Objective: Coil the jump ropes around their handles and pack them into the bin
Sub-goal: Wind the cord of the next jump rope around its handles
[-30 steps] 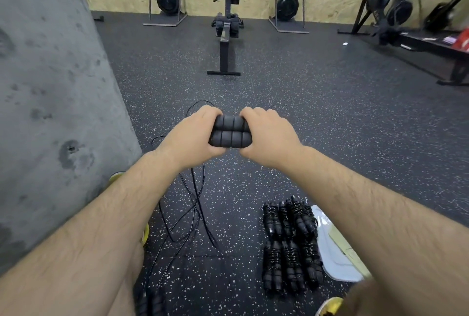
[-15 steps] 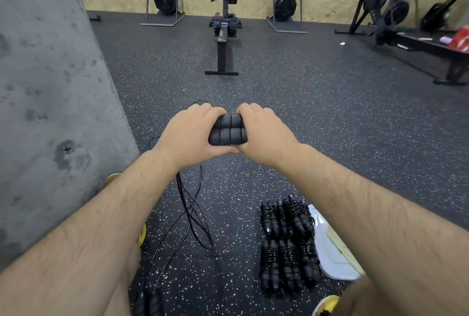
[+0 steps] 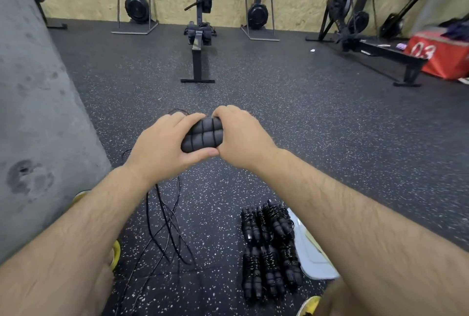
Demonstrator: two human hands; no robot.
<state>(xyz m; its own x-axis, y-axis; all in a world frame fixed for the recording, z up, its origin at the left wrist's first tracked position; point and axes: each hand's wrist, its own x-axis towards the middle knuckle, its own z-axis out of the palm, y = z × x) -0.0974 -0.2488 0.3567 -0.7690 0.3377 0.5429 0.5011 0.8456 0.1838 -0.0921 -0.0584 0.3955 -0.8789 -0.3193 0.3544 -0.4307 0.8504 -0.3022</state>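
Observation:
Two black foam jump rope handles [image 3: 203, 135] lie side by side, held out in front of me above the floor. My left hand [image 3: 162, 148] grips their left end and my right hand [image 3: 241, 135] grips their right end. The thin black rope [image 3: 167, 221] hangs from under my left wrist and lies in loose loops on the floor. Several coiled jump ropes [image 3: 269, 247] lie in two rows on the floor at lower right, beside a pale flat lid or tray [image 3: 312, 257] partly hidden by my right forearm.
A grey concrete pillar [image 3: 38, 125] stands close on the left. Rowing machines [image 3: 200, 36] stand along the far plywood wall, with a red box [image 3: 441, 54] at the far right. My yellow shoes [image 3: 115, 254] show at the bottom. Speckled black rubber floor stretches ahead.
My hands have drawn closer together on the handles, so less of them shows, and the pair now tilts slightly. The hanging rope has shifted a little.

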